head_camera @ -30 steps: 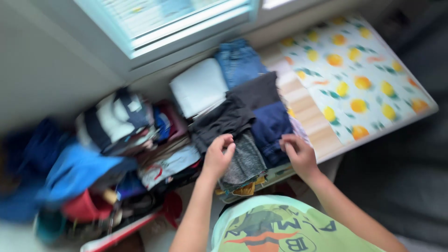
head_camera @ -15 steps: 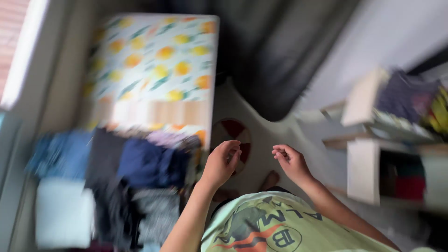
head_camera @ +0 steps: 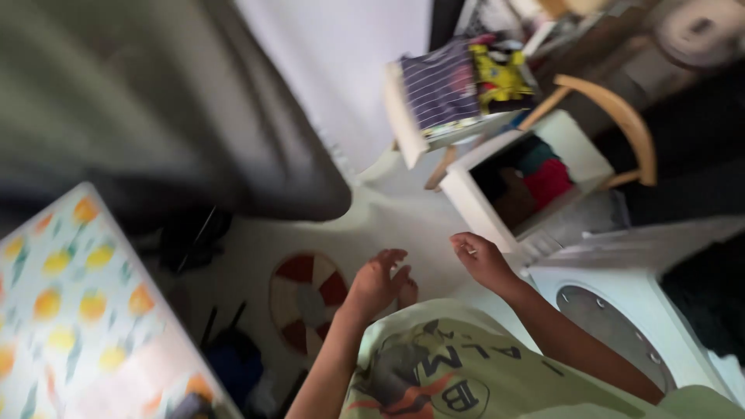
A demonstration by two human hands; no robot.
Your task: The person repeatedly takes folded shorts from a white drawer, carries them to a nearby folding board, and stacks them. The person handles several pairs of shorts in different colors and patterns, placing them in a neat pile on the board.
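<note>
Both hands held out in front of chest, empty, w/ nothing gripped. Left hand [head_camera: 378, 281] is open, fingers loosely spread, over the pale floor [head_camera: 403, 225] just right of a round red-and-white mat [head_camera: 308, 296]. Right hand [head_camera: 483, 260] half-curled, fingers bent inward, near the corner of a white cube shelf [head_camera: 535, 180] w/ red and teal cloth inside. Above that, another shelf [head_camera: 458, 93] carries striped and yellow folded items. White appliance [head_camera: 628, 310] w/ round door at lower right. Fruit-print tabletop [head_camera: 70, 310] at lower left, well apart from hands.
</note>
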